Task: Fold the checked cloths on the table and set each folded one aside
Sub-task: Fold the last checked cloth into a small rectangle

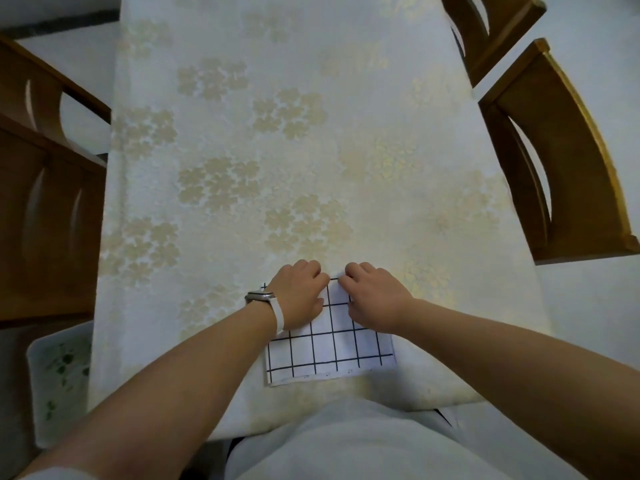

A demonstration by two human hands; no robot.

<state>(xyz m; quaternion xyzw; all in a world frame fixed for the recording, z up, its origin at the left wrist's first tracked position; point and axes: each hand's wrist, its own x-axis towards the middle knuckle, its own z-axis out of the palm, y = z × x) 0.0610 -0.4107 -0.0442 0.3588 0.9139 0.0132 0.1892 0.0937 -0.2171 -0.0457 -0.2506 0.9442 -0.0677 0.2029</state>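
A white cloth with a black check grid [332,355] lies flat near the front edge of the table [242,150], folded into a small rectangle. My left hand [299,294], with a watch on its wrist, lies on the cloth's far left part with fingers curled at the far edge. My right hand [375,296] lies on the far right part, its fingers also curled at that edge. Both hands appear to pinch the far edge, fingertips almost meeting. Part of the cloth is hidden under my hands.
The table carries a cream tablecloth with pale flower prints. Wooden chairs stand at the left [45,188] and right [554,161], another at the far right [491,26]. A white tray with green marks [59,379] sits low at the left.
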